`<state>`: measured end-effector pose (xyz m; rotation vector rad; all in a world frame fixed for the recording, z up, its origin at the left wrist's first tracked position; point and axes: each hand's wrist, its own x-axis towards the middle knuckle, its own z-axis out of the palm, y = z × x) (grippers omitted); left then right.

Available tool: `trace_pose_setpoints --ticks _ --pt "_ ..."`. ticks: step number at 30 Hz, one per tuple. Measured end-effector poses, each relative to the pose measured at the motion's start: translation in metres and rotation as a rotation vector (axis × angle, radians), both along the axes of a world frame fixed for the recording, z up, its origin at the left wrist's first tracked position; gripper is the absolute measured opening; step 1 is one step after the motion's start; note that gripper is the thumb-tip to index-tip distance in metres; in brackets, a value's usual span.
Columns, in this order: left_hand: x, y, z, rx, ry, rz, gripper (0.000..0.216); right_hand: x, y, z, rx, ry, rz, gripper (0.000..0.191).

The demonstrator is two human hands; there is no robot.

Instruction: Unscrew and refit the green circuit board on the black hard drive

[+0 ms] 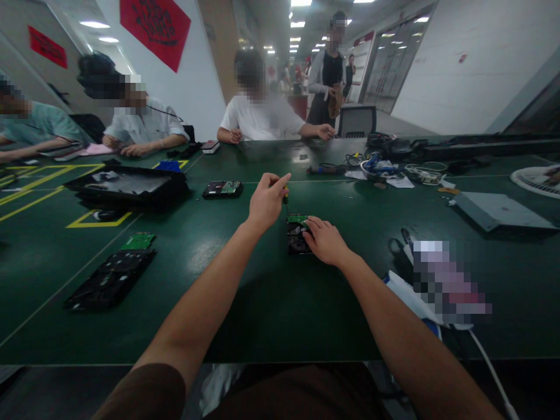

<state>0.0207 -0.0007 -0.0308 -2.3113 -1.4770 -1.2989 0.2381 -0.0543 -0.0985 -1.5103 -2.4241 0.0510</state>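
Observation:
A hard drive (295,240) with a green circuit board (298,219) at its far end lies on the green table in front of me. My left hand (268,203) grips a screwdriver (286,196) with a yellow-and-dark handle. Its thin shaft points down at the board end of the drive; the tip is too small to make out clearly. From the right side, my right hand (326,240) holds the drive against the table, fingers over its edge and board. Part of the drive is hidden under that hand.
Another hard drive (223,188) lies farther back. Several dark drives (111,279) with a loose green board (137,241) sit to the left, below stacked black trays (126,185). Cables (378,166), a grey metal case (503,211) and a blurred-out item (450,286) are to the right. People sit across the table.

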Motion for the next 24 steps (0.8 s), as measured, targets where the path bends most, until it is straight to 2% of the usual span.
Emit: trace_pose_setpoints --ticks 2,7,12,20,24 --pt "-0.001 0.001 -0.002 0.015 0.039 0.027 0.041 0.000 0.000 0.000 -0.003 0.006 0.000 0.053" --pt "-0.001 0.004 -0.004 -0.009 0.041 -0.021 0.045 0.000 -0.001 0.001 -0.027 0.013 0.002 0.054" --pt "0.006 -0.003 -0.001 -0.122 -0.069 -0.027 0.034 -0.001 0.000 0.001 -0.014 0.011 -0.003 0.053" --pt "0.006 -0.005 -0.003 -0.170 -0.240 -0.087 0.037 0.000 0.000 0.000 -0.003 0.007 0.000 0.052" --pt "0.004 -0.005 0.001 -0.187 -0.172 -0.102 0.034 0.000 0.000 0.000 -0.014 0.008 0.002 0.053"
